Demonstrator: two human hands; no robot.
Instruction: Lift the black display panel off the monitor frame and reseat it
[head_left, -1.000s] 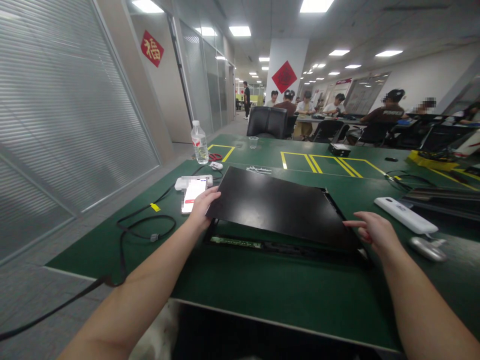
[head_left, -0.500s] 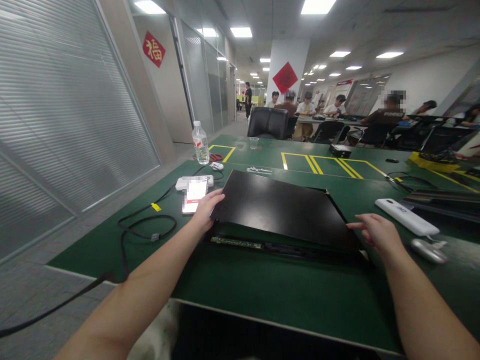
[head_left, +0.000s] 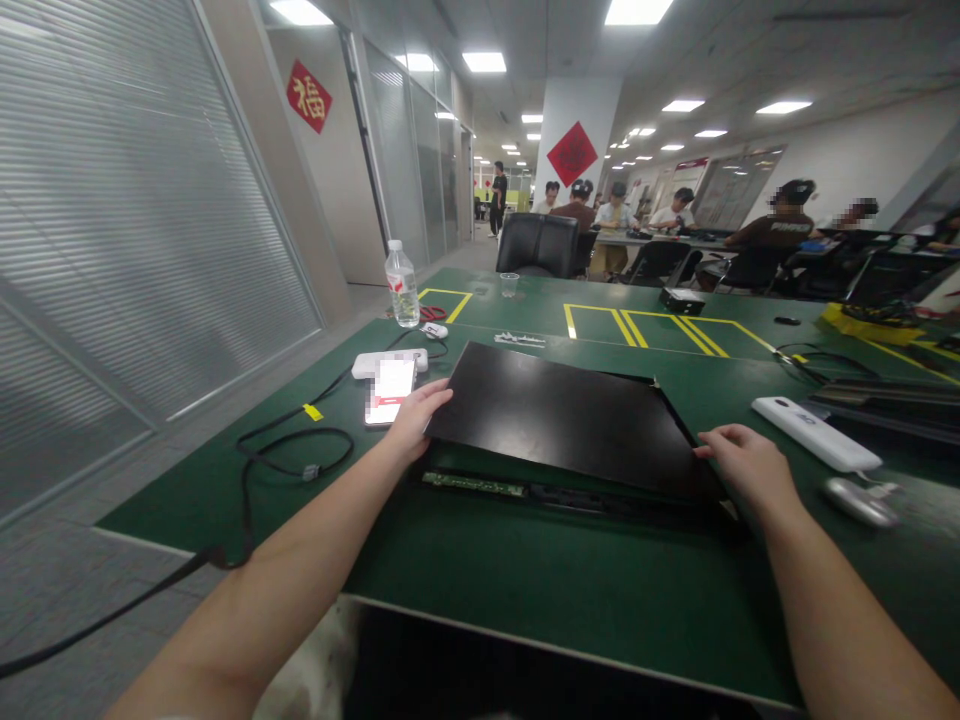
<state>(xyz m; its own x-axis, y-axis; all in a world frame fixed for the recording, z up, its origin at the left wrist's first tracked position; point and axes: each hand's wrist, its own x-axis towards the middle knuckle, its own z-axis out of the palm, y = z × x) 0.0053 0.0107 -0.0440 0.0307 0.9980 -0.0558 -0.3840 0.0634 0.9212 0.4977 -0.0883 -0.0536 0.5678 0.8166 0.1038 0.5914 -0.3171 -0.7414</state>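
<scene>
A flat black screen panel (head_left: 566, 415) lies tilted above a thin black frame (head_left: 637, 505), its left side raised. At the panel's left edge, my left hand (head_left: 420, 415) is closed, thumb and fingers gripping it. My right hand (head_left: 742, 462) pinches the right edge with its fingertips. Along the near side of the frame, below the panel, a green circuit board strip (head_left: 472, 485) shows. Most of the frame is hidden under the panel.
Left of the panel are a lit phone (head_left: 390, 390), a white power bank (head_left: 367, 362), a water bottle (head_left: 403, 285) and a looped black cable (head_left: 296, 440). Another white power bank (head_left: 814, 433) and a silver mouse-like device (head_left: 860, 502) lie right. Beyond are a caliper-like tool (head_left: 519, 341) and a plastic cup (head_left: 509, 285).
My right hand's fingers have drawn together and closed on the panel's right edge. My left hand keeps its grip, and the panel has hardly moved.
</scene>
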